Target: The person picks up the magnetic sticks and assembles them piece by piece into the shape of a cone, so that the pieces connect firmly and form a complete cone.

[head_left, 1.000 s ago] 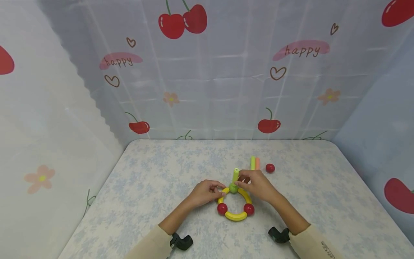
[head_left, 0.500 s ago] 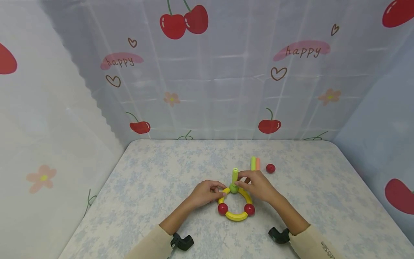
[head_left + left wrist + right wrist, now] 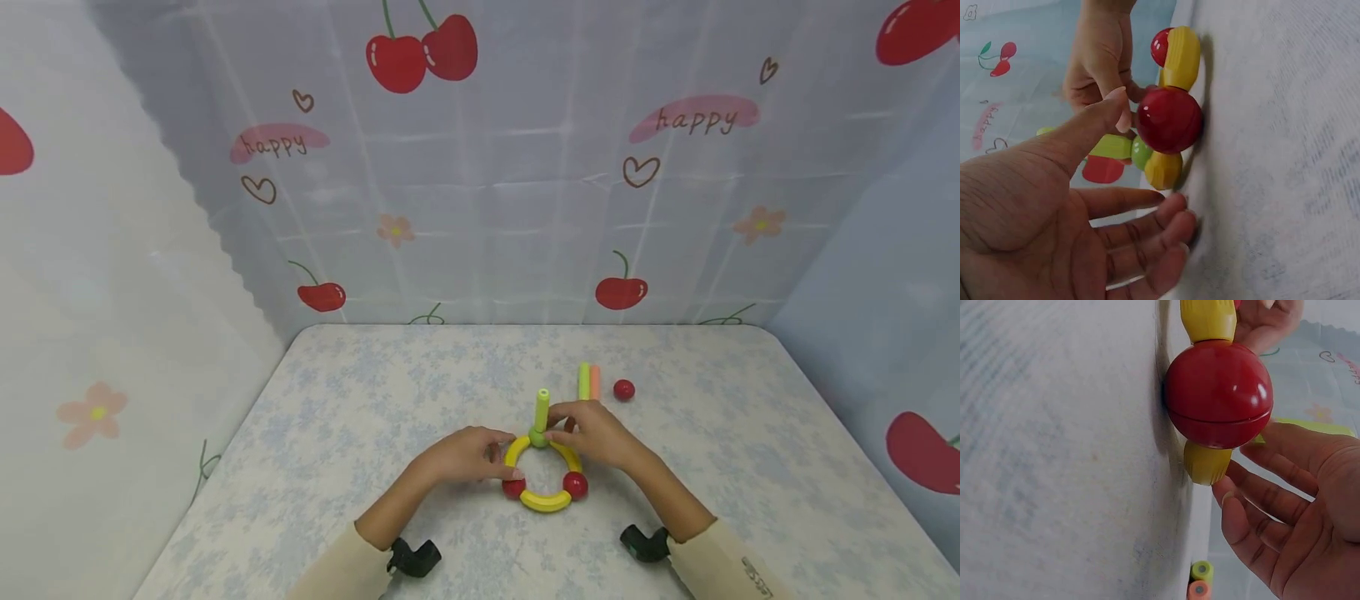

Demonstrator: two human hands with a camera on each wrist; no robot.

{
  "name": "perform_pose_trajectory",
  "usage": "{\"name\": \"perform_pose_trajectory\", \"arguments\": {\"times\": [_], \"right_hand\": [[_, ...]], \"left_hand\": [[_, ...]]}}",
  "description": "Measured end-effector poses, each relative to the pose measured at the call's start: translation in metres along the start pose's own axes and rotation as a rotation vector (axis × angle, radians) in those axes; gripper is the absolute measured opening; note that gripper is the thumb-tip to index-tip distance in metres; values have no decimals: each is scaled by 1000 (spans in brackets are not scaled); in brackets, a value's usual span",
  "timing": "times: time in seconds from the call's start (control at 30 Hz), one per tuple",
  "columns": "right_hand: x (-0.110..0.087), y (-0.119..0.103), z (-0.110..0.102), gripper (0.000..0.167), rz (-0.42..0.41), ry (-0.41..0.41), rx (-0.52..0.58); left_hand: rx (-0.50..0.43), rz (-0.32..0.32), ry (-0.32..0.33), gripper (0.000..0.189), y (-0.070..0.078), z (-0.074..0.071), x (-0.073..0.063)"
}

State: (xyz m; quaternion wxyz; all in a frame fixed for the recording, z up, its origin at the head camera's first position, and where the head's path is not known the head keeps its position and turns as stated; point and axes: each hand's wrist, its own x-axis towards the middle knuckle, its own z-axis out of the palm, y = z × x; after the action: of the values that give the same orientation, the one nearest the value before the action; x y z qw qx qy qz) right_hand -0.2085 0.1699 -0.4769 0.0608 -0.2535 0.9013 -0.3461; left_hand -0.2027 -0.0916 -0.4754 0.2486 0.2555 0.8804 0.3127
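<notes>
A ring of yellow curved pieces [image 3: 546, 501] lies on the table, joined by a red ball [image 3: 575, 485] at right, another red ball [image 3: 1169, 120] at left and a green ball [image 3: 537, 437] at the far side. From the green ball a light-green rod [image 3: 542, 410] stands up. My right hand [image 3: 596, 433] pinches at the green ball with thumb and forefinger; the fingertips are partly hidden. My left hand [image 3: 465, 456] spreads loosely beside the ring's left side, thumb by the left red ball, fingers near the yellow piece. Its palm holds nothing in the left wrist view.
Behind my right hand lie a light-green stick [image 3: 584, 381] and an orange stick [image 3: 596, 382], side by side. A loose red ball [image 3: 624, 390] sits to their right. A cherry-print curtain [image 3: 480, 192] hangs behind the pale patterned table [image 3: 360, 383].
My left hand has shifted nearer, its thumb going from the yellow piece to the left red ball, and its fingers have spread. The right hand stays at the green ball.
</notes>
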Motion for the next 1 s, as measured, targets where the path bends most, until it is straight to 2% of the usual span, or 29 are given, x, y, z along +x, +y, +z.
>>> {"name": "perform_pose_trajectory", "arguments": {"times": [0.17,0.3,0.4,0.73,1.0], "right_hand": [[0,2,1,10,-25,-13,2],[0,3,3,11,-42,-25,11],[0,4,4,12,-52,-32,15],[1,7,1,13,-59,-64,43],[-1,7,-1,15,-45,-86,87]], "left_hand": [[144,-93,-48,91,15,1,-12],[232,-120,-34,99,21,8,-15],[268,-111,-19,98,22,11,-15],[292,-99,19,89,21,11,-12],[209,-88,38,79,20,8,-14]]}}
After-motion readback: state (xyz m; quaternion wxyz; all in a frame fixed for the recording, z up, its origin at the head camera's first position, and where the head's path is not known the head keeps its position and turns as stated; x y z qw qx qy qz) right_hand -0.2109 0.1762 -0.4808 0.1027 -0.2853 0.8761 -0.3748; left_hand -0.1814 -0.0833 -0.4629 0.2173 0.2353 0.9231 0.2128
